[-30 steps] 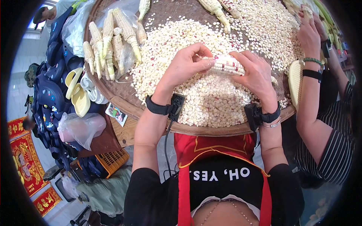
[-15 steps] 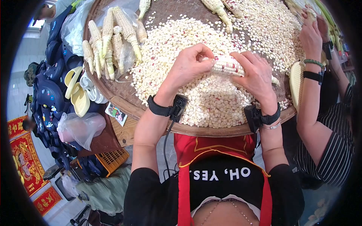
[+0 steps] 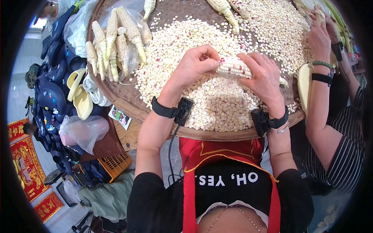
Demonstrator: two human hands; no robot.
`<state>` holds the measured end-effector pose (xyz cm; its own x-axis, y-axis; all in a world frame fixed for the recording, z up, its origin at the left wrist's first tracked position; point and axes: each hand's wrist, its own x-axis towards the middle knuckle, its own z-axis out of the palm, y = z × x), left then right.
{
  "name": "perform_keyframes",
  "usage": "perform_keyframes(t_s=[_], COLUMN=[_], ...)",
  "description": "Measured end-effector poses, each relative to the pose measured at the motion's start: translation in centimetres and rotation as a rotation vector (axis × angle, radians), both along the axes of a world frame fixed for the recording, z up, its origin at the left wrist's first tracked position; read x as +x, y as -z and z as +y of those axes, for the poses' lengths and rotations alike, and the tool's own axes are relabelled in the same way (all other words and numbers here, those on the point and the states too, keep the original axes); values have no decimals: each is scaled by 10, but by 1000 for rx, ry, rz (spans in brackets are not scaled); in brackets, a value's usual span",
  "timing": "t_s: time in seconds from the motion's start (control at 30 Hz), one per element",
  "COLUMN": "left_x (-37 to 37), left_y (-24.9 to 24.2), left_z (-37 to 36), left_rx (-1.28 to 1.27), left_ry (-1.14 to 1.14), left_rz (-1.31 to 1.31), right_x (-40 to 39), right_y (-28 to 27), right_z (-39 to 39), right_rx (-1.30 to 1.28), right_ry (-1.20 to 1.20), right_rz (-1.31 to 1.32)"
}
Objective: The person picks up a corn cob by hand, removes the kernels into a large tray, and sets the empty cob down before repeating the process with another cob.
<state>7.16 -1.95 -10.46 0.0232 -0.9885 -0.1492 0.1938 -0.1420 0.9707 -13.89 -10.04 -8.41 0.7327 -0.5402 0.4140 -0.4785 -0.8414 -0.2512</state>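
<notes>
My right hand (image 3: 264, 75) wraps round a corn cob (image 3: 234, 68) with white and dark red kernels, and its stalk end pokes out past the palm. At the other end of the cob, my left hand (image 3: 199, 65) is closed in a pinch, with thumb and fingertips against the kernels. Whether a loose kernel sits between those fingertips is too small to see. Below both hands lies a broad heap of loose corn kernels (image 3: 217, 103) in a large round woven tray (image 3: 128, 110) with a wooden rim.
Stripped cobs (image 3: 112, 42) lie on a plastic bag at the tray's left, and more cobs (image 3: 223, 9) lie at its far side. Another person's hands (image 3: 320, 35) hold a cob at the right. Shoes (image 3: 52, 97) hang at the left beside a bagged pink object (image 3: 85, 131).
My left thumb and fingertips have shifted slightly left at the cob's end, showing more red kernels there. The right hand keeps its hold, and the cob has barely moved.
</notes>
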Motion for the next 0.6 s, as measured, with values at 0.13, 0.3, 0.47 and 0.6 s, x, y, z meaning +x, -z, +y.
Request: perform_keyframes(t_s=[0.13,0.3,0.47,0.6], left_x=[-1,-8,-7,0], left_y=[-6,-8,-2,-4], left_z=[-1,0,0,1], left_rx=[-10,-24,-17,3], left_ry=[1,-76,-56,-4], left_rz=[-42,-13,-83,-50], right_x=[0,1,2,3], right_y=[-1,-3,-1,-1], right_z=[0,1,2,2], right_rx=[-22,-42,-63,-45], right_ry=[7,18,9,-2], right_rz=[-17,-3,32,27])
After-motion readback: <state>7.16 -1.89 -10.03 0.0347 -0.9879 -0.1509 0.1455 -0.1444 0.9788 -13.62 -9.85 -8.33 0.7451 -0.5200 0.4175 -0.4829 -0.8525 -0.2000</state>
